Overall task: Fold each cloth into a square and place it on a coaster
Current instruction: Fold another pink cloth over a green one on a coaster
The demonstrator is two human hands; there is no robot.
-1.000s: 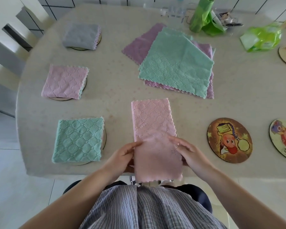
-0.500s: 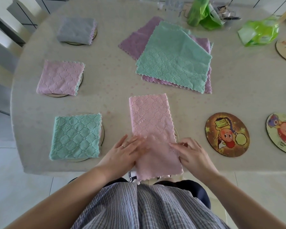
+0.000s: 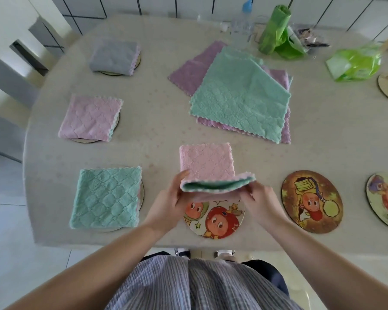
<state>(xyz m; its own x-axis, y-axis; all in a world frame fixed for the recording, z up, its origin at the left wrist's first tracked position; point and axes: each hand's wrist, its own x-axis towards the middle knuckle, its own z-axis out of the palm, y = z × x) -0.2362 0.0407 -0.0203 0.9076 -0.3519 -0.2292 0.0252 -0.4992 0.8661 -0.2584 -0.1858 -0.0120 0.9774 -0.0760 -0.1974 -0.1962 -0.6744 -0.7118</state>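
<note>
On your far left, three coasters each carry a folded cloth: a grey cloth (image 3: 114, 57) at the back, a lilac cloth (image 3: 90, 118) in the middle, and a green cloth (image 3: 108, 198) nearest you, each with only a sliver of coaster showing under it.

Your left hand (image 3: 168, 206) grips the near left corner of the pink cloth (image 3: 207, 166), thumb on top and fingers beneath. The near half of that cloth is lifted off the counter (image 3: 157, 121) and curling over, its green underside showing along the fold, while the far half lies flat. Under the raised part sits a cartoon coaster (image 3: 214, 220), bare on its near side. Your right hand (image 3: 260, 204) pinches the near right corner the same way.

Behind, a pile of unfolded cloths (image 3: 240, 97) lies spread out, green over purple.

To the right, a brown cartoon coaster (image 3: 311, 201) holds nothing, and another coaster (image 3: 385, 202) is cut off at the edge. At the back right lie a green bag roll (image 3: 276, 32) and a green packet (image 3: 354, 63).
</note>
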